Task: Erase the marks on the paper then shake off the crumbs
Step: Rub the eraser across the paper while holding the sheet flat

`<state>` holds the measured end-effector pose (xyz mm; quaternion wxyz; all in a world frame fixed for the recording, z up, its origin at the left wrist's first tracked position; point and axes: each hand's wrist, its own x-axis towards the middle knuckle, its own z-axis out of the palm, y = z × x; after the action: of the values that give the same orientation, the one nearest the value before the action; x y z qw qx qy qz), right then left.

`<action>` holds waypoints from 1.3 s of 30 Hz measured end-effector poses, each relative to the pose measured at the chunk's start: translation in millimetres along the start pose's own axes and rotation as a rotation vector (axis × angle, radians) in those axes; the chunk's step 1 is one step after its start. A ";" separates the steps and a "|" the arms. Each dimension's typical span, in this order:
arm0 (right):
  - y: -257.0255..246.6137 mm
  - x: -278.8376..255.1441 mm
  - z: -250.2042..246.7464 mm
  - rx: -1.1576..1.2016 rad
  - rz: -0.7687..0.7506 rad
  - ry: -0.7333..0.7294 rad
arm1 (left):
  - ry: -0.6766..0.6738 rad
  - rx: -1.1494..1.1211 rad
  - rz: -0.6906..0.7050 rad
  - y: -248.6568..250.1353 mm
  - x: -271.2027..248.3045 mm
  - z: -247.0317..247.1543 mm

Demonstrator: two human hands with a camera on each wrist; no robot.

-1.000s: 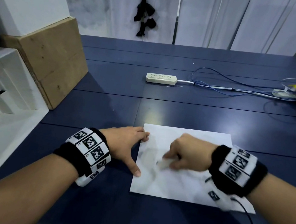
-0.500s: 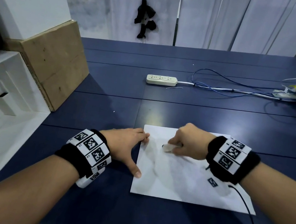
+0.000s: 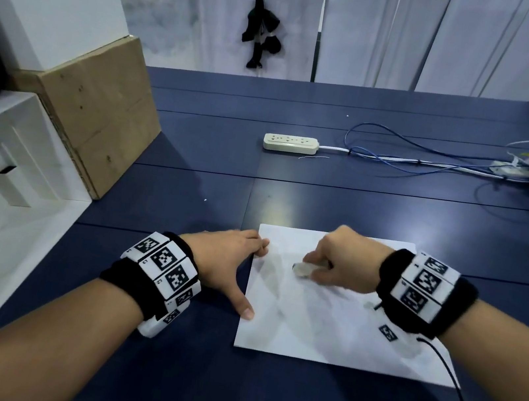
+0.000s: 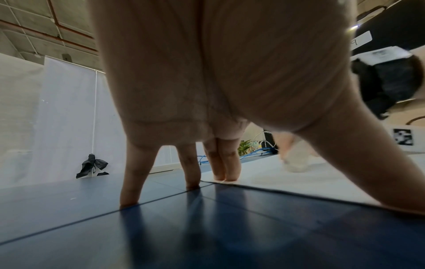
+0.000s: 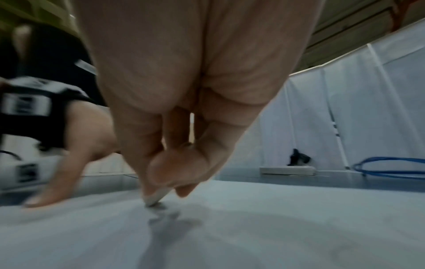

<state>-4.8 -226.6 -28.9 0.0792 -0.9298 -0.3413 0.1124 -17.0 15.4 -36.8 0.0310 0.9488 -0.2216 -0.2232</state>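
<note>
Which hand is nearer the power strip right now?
Right. The right hand grips the eraser on the paper, nearly in line below the power strip; the left hand sits farther left.

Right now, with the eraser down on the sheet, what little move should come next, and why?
Probably another short rubbing stroke toward the near edge. The right hand pinches the eraser with its tip on the paper, and grey smudges lie just in front of that tip. The left hand presses the sheet's left edge flat on the table, so it looks braced for a stroke.
</note>
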 end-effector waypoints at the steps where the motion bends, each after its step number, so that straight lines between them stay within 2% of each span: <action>1: -5.7 -6.6 2.6 0.010 -0.050 -0.041 | 0.001 -0.004 -0.003 -0.5 -0.1 -0.1; 4: -28.8 -27.0 10.4 0.045 -0.168 -0.250 | -0.001 -0.013 0.004 -2.8 2.2 1.0; 5: -30.1 -26.8 10.4 0.037 -0.175 -0.268 | -0.002 -0.016 0.006 -3.4 2.6 1.5; 9: -11.7 -1.0 1.1 -0.067 -0.053 -0.034 | 0.002 -0.011 0.007 -3.1 3.0 1.4; 12: 0.4 0.1 -0.1 -0.067 0.048 -0.005 | 0.002 -0.016 0.005 -4.0 3.1 2.4; 14: -8.1 -15.3 -1.0 0.004 -0.027 -0.104 | 0.002 -0.021 0.002 -5.6 4.0 2.8; 16: -20.5 -31.1 2.1 0.130 -0.087 -0.275 | 0.000 -0.023 0.007 -5.2 4.2 3.2; 18: -21.8 -32.5 4.1 0.151 -0.105 -0.325 | 0.003 -0.030 0.011 -4.4 3.8 2.7; 23: 8.0 -5.3 0.3 -0.097 0.036 -0.029 | 0.005 -0.045 0.010 -3.0 3.4 1.9; 26: 6.9 -15.4 8.2 -0.141 -0.043 -0.037 | 0.006 -0.040 0.010 -4.8 4.0 2.4; 28: -5.5 -32.3 10.9 -0.016 -0.132 -0.110 | 0.009 -0.035 0.011 -4.5 4.2 1.8; 30: -13.7 -40.5 9.7 0.130 -0.153 -0.242 | 0.010 -0.033 0.013 -4.1 4.1 1.8; 31: -14.0 -37.6 8.4 0.131 -0.157 -0.254 | 0.008 -0.034 0.013 -4.2 4.2 1.9; 33: -7.5 -23.1 4.8 0.040 -0.147 -0.158 | 0.009 -0.035 0.015 -2.9 3.9 1.8; 36: 6.2 -4.5 0.9 -0.078 -0.014 0.022 | 0.007 -0.040 0.015 -1.3 3.5 1.2; 37: 7.8 -4.5 2.1 -0.090 0.006 0.035 | 0.007 -0.038 0.016 -1.6 3.8 1.5; 39: 2.9 -15.6 4.9 -0.057 -0.048 -0.008 | 0.010 -0.038 0.016 -3.0 4.7 2.2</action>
<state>-15.8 -238.6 -31.9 0.0543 -0.9228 -0.3669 0.1044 -12.9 16.1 -41.2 0.0517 0.9474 -0.2245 -0.2223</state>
